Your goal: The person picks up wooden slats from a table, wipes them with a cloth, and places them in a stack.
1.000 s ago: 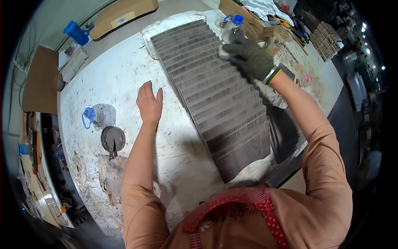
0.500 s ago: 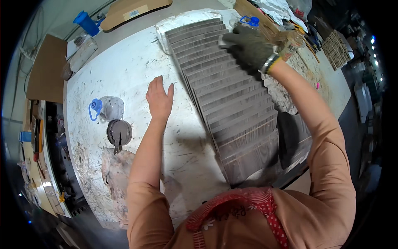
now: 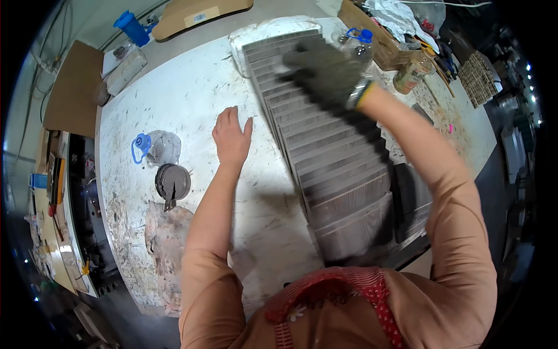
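Note:
A row of overlapping grey wood-grain boards (image 3: 343, 189) lies stepped along the table, like slats. Over its far part is my right hand (image 3: 325, 70) in a dark glove, smeared by motion. Its fingers look curled, and whatever they hold is hidden now; half a second ago a small pale piece showed at the fingertips. My bare left hand (image 3: 232, 136) rests on the white table (image 3: 267, 215) left of the boards, fingers stretched out and holding nothing. Left of it stand a round tub of dark grey paste (image 3: 177, 181) with a flat blade in it, and a cut clear plastic container (image 3: 165, 147).
A stained cloth (image 3: 168, 232) lies at the near left. A clear jug with a blue cap (image 3: 361, 43) and a bottle (image 3: 410, 75) stand beyond my right hand, near a cardboard box (image 3: 383, 49). Darker boards (image 3: 412, 195) lie right of the row.
My gloved right hand has swept left across the far boards. My left hand stays flat on the table. The whole view has shifted slightly.

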{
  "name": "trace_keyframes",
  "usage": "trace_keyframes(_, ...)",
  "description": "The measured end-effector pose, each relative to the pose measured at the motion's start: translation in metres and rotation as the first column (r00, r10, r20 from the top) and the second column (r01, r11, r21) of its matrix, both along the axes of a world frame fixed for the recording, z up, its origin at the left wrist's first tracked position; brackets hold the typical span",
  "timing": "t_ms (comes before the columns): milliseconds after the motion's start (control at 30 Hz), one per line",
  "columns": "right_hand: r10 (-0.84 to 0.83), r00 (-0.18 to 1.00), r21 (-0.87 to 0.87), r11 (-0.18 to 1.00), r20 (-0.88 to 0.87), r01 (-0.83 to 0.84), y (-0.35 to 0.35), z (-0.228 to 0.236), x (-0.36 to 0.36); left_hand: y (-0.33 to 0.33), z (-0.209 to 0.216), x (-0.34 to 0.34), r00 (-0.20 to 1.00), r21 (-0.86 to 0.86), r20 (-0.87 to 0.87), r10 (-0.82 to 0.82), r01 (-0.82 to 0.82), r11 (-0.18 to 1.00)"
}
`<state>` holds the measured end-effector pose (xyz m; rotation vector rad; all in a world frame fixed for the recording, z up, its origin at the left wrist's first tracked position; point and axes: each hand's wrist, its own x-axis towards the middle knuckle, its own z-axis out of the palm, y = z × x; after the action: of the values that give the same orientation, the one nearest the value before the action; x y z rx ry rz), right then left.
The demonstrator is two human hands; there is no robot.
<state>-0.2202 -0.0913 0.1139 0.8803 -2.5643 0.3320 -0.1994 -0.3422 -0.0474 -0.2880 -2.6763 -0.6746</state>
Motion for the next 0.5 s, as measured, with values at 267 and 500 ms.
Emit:
trace_keyframes(267, -0.273, 0.917, 0.061, 0.962, 0.291, 0.267, 0.054, -0.002, 0.019, -0.012, -0.006, 0.001, 0.999, 0.01, 0.051, 0.005, -0.006, 1.0)
trace_keyframes(500, -0.245, 0.96, -0.109, 0.96, 0.133, 0.26, 0.056, 0.0, -0.002, -0.005, -0.008, 0.0, 1.0, -0.044, 0.029, -0.007, 0.008, 0.999)
